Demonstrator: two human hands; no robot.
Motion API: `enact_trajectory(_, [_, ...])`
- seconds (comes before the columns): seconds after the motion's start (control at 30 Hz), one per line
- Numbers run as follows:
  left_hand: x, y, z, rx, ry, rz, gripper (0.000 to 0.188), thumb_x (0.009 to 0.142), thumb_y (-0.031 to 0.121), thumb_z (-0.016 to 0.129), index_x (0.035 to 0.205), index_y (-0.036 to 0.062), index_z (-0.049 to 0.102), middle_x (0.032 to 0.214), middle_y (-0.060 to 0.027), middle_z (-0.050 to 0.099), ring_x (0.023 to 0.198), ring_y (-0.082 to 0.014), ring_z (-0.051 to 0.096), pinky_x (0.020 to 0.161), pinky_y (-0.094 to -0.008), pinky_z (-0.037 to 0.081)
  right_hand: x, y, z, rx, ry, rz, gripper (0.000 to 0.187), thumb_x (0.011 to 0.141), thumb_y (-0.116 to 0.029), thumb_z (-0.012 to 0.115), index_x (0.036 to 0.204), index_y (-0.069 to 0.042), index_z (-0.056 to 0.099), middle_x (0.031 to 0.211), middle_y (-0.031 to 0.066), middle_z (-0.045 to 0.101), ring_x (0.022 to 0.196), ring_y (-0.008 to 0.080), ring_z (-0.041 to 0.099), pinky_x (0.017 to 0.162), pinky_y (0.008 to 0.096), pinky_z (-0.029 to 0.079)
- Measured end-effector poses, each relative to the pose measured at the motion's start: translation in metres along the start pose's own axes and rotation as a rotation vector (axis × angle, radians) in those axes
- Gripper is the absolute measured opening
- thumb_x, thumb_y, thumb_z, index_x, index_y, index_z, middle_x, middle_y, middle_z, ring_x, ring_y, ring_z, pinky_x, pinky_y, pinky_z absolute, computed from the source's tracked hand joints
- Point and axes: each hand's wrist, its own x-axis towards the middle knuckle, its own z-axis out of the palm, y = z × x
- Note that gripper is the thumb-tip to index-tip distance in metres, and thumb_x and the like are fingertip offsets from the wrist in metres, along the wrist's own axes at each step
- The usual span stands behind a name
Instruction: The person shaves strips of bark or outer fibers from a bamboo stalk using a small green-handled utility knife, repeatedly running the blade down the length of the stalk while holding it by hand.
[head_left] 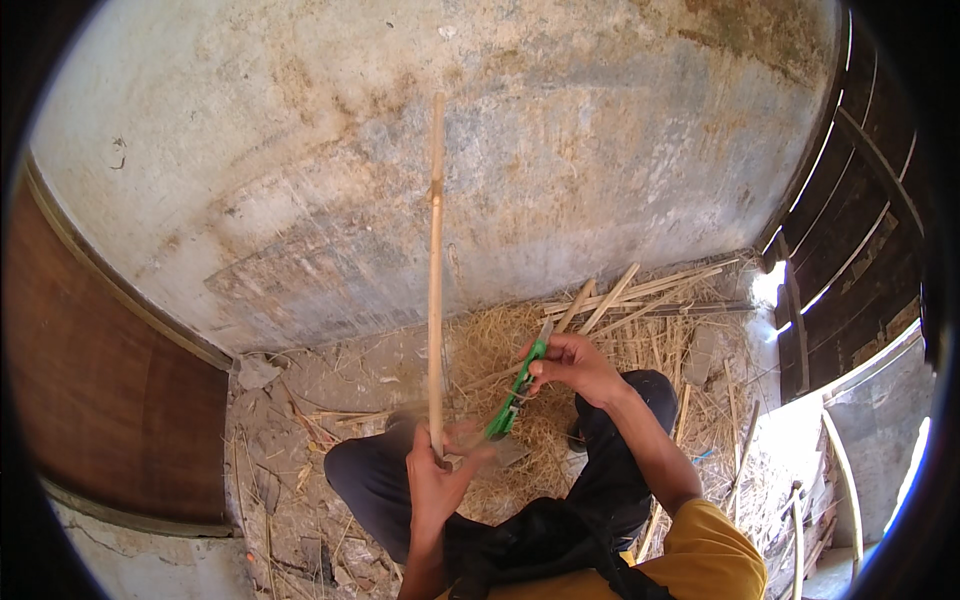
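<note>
My left hand (432,488) grips the lower end of a long bamboo stick (436,300), pale and smooth with a darker joint ring high up. The stick stands nearly upright in front of me, before the wall. Some of that hand's fingers are blurred by motion. In my right hand (582,370), pinched between thumb and fingers, is a green utility knife (518,392), tilted with its metal blade end upward. The knife's lower end is close to my left fingers, a little right of the stick. The blade is not touching the stick.
Thin shavings (545,465) litter the floor between my bent legs. Split bamboo strips (650,297) lie along the base of the stained wall (560,180). A brown wooden panel (120,390) stands on the left, dark slatted boards (850,230) on the right. Bright light enters at right.
</note>
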Motion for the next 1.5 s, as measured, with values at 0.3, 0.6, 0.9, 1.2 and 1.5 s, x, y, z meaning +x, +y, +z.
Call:
enact_trajectory(0.3, [0.008, 0.004, 0.012, -0.091, 0.053, -0.063, 0.041, 0.092, -0.010, 0.079, 0.096, 0.0071, 0.042, 0.094, -0.0123, 0.071, 0.086, -0.0208, 0.078, 0.072, -0.0300, 0.064, -0.002, 0.000, 0.002, -0.063, -0.108, 0.019, 0.040, 0.098, -0.003, 0.079, 0.136, 0.003, 0.069, 0.108, 0.0087, 0.080, 0.095, 0.0155, 0.076, 0.089, 0.0321, 0.060])
enact_trajectory(0.6, [0.011, 0.000, -0.003, -0.168, 0.121, -0.023, 0.042, 0.094, -0.013, 0.074, 0.097, 0.0082, 0.038, 0.091, -0.0122, 0.066, 0.085, -0.0261, 0.080, 0.073, -0.0340, 0.066, -0.010, 0.016, -0.012, -1.335, 0.417, -0.209, 0.059, 0.095, -0.019, 0.079, 0.151, -0.015, 0.061, 0.157, 0.0261, 0.053, 0.149, 0.0395, 0.048, 0.123, 0.0526, 0.037])
enact_trajectory(0.9, [0.006, 0.005, 0.005, -0.195, 0.056, -0.053, 0.040, 0.094, -0.011, 0.076, 0.098, 0.0073, 0.041, 0.093, -0.0112, 0.065, 0.088, -0.0263, 0.080, 0.074, -0.0329, 0.065, -0.003, 0.022, -0.005, -0.302, -0.109, -0.043, 0.051, 0.112, -0.023, 0.062, 0.158, -0.006, 0.049, 0.153, 0.0154, 0.061, 0.149, 0.0312, 0.050, 0.122, 0.0462, 0.042])
enact_trajectory(1.2, [0.006, 0.047, 0.021, -0.082, 0.023, 0.026, 0.014, 0.109, 0.011, 0.064, 0.104, -0.0018, 0.062, 0.078, -0.0085, 0.074, 0.072, -0.0119, 0.075, 0.058, -0.0265, 0.054, -0.003, 0.003, 0.016, 0.079, -0.032, -0.160, 0.032, 0.116, -0.025, 0.051, 0.132, 0.000, 0.064, 0.105, 0.0103, 0.074, 0.103, 0.0244, 0.072, 0.097, 0.0405, 0.055])
enact_trajectory(1.5, [0.007, 0.027, 0.013, 0.021, -0.038, 0.005, 0.029, 0.117, 0.020, 0.050, 0.104, -0.0020, 0.062, 0.074, -0.0074, 0.069, 0.054, -0.0075, 0.058, 0.049, -0.0243, 0.043, -0.008, -0.010, 0.019, -0.773, 0.176, -0.715, 0.032, 0.107, -0.023, 0.063, 0.130, -0.002, 0.070, 0.083, 0.0088, 0.058, 0.076, 0.0257, 0.062, 0.071, 0.0384, 0.049])
